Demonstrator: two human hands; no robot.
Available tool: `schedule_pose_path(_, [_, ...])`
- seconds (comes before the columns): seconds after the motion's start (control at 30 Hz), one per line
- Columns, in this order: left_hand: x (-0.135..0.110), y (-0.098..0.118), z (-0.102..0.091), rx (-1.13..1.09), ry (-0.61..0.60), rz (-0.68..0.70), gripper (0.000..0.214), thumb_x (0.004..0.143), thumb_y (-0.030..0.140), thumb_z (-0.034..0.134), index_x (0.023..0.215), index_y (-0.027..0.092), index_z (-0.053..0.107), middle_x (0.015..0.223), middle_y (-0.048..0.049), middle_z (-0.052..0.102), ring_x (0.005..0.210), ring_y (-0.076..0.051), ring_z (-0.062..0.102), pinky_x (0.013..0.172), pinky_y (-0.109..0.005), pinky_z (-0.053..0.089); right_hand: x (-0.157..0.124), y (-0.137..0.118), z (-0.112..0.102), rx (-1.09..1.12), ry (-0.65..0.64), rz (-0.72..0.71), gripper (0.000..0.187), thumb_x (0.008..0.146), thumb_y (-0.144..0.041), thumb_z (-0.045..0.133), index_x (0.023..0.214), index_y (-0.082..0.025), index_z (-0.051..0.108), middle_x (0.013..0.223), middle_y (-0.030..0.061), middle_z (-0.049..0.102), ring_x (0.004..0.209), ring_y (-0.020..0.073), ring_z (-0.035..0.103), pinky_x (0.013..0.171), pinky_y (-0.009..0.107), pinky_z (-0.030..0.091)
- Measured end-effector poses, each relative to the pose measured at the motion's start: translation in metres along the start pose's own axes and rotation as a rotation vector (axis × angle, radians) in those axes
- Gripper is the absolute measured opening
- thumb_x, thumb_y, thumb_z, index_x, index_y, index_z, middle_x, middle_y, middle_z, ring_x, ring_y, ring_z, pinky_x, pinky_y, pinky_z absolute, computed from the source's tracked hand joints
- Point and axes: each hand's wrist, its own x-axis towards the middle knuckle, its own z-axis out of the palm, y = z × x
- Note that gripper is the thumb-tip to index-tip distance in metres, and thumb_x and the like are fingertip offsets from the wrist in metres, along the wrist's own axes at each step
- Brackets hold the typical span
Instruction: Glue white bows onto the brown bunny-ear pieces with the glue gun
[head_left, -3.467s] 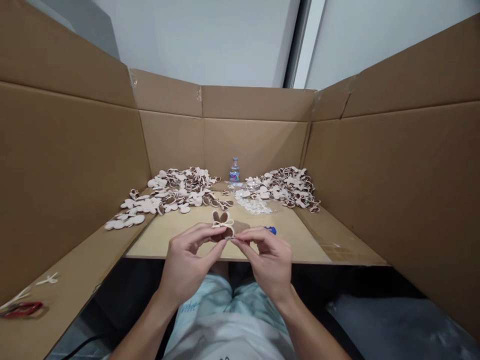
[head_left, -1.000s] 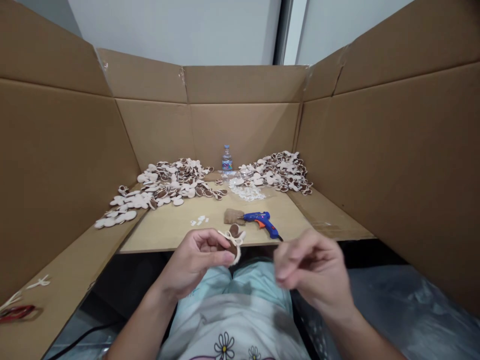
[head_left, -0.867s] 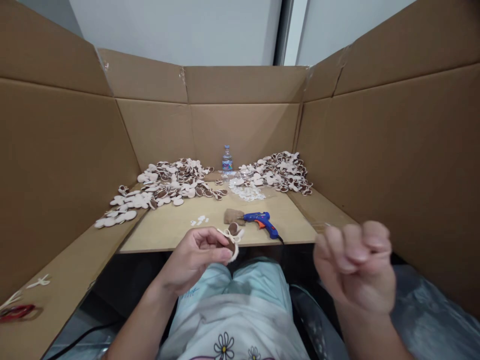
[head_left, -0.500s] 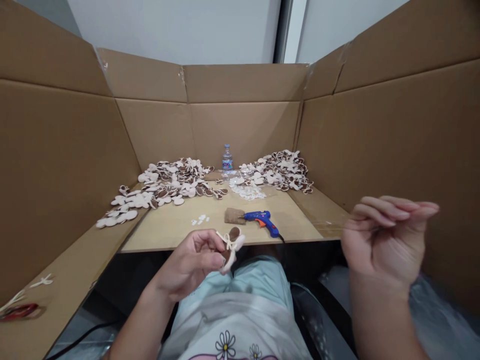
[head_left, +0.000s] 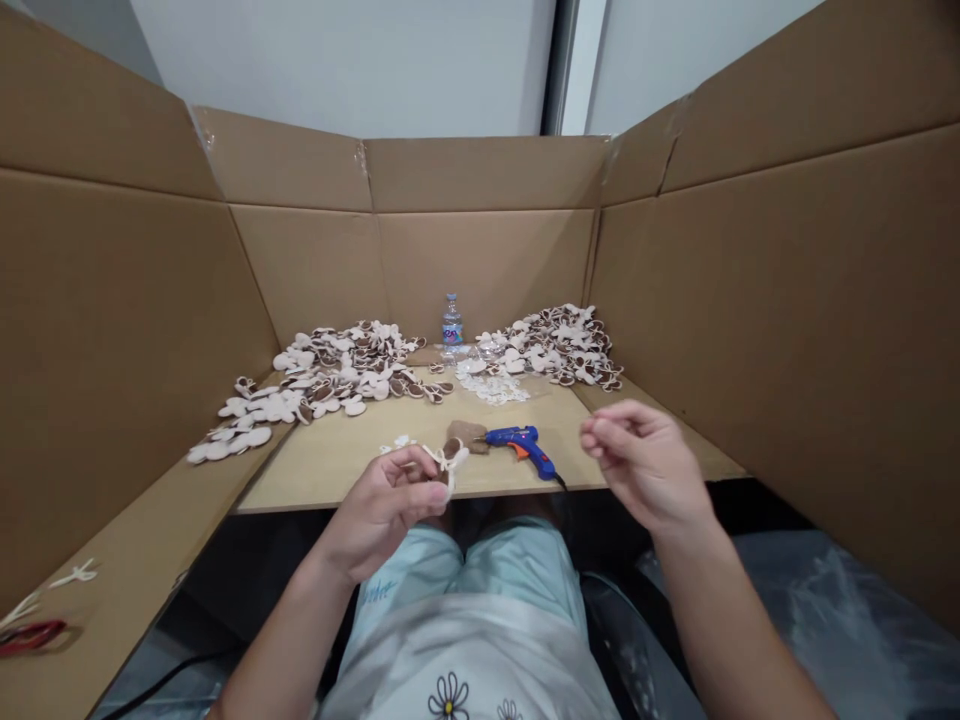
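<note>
My left hand pinches a small brown-and-white felt piece with a cream cord bow between thumb and fingers, above the table's front edge. Part of the piece is covered by the fingers. My right hand is raised apart from it, to the right of the glue gun, with thumb and fingertips drawn together. Whatever those fingertips hold, if anything, cannot be made out. A blue glue gun with an orange trigger lies on the table, its nozzle at a brown pad. Small white pieces lie just behind my left hand.
Heaps of similar felt pieces lie at the back left and back right. A water bottle and flat white pieces stand between them. Cardboard walls surround the table. Red-handled scissors and white cord bows lie far left.
My right hand has come in from the far right towards the glue gun, fingertips still together. My left hand keeps the felt piece and has shifted slightly left and up.
</note>
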Motion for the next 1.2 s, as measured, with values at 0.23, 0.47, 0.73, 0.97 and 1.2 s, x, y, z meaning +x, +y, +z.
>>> schedule_pose_path(0.23, [0.013,-0.004,-0.01,0.28,0.14,0.065,0.021,0.064,0.025,0.083,0.079,0.014,0.075,0.087,-0.0053,0.074,0.076,-0.014,0.066,0.078,-0.027,0.054,0.01,0.03,0.002,-0.043,-0.117,0.241,0.024,0.064,-0.031,0.085,0.081,-0.016,0.078,0.077,0.0072,0.077,0.065,0.0124,0.071,0.063,0.018,0.058])
schedule_pose_path(0.47, [0.006,0.008,-0.028,0.764,-0.005,0.013,0.01,0.068,0.013,0.071,0.073,0.017,0.064,0.069,-0.0015,0.073,0.066,-0.016,0.067,0.059,-0.022,0.048,0.022,0.043,-0.008,-0.087,-0.173,0.294,0.026,0.065,-0.033,0.084,0.083,-0.014,0.078,0.08,0.0087,0.077,0.068,0.0134,0.073,0.067,0.019,0.057])
schedule_pose_path(0.73, [0.008,0.041,-0.013,1.429,-0.436,-0.152,0.033,0.047,-0.005,0.05,0.052,0.019,0.073,0.04,0.0024,0.063,0.034,-0.014,0.049,0.035,-0.021,0.027,0.038,0.051,-0.021,-0.124,-0.177,0.314,0.027,0.063,-0.034,0.085,0.079,-0.013,0.077,0.073,0.0073,0.076,0.06,0.0113,0.07,0.062,0.018,0.056])
schedule_pose_path(0.97, [0.058,0.079,0.03,1.313,-0.835,-0.286,0.018,0.052,-0.001,0.067,0.048,0.017,0.071,0.041,-0.0024,0.063,0.036,-0.02,0.058,0.04,-0.027,0.041,0.045,0.054,-0.032,-0.14,-0.173,0.351,0.025,0.063,-0.032,0.085,0.077,-0.012,0.077,0.075,0.0087,0.077,0.061,0.0126,0.071,0.062,0.019,0.057])
schedule_pose_path(1.2, [0.113,0.112,0.081,1.296,-0.262,0.62,0.069,0.062,0.02,0.082,0.126,0.015,0.056,0.145,-0.0179,0.039,0.136,-0.041,0.035,0.104,-0.055,0.027,0.045,0.053,-0.033,-0.163,-0.162,0.374,0.028,0.061,-0.034,0.087,0.075,-0.012,0.076,0.073,0.0079,0.077,0.06,0.0106,0.07,0.063,0.017,0.056])
